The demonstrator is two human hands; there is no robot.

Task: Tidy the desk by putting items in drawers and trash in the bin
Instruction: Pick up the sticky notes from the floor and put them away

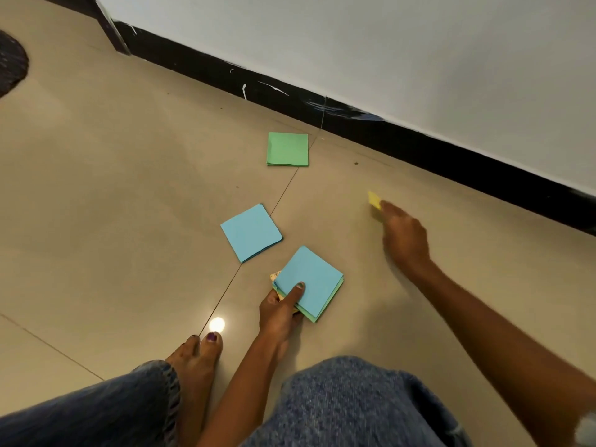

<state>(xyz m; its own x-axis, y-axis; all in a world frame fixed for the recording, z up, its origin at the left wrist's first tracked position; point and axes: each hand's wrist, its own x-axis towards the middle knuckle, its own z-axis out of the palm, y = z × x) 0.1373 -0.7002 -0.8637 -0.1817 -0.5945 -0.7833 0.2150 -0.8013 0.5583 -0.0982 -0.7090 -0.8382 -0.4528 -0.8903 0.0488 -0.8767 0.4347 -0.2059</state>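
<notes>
A gathered stack of square paper notes (311, 282), blue on top with green and yellow edges showing beneath, is gripped at its near corner by the left hand (283, 309), thumb pressed on top. A small yellow note (374, 199) is pinched at the blurred right hand (404, 237) fingertips, near the black skirting (419, 146). Loose blue pad (251, 232) and green pad (287, 149) lie flat on the tiled floor (129, 188); judged light, thin and flimsy, best lifted by an edge or corner.
</notes>
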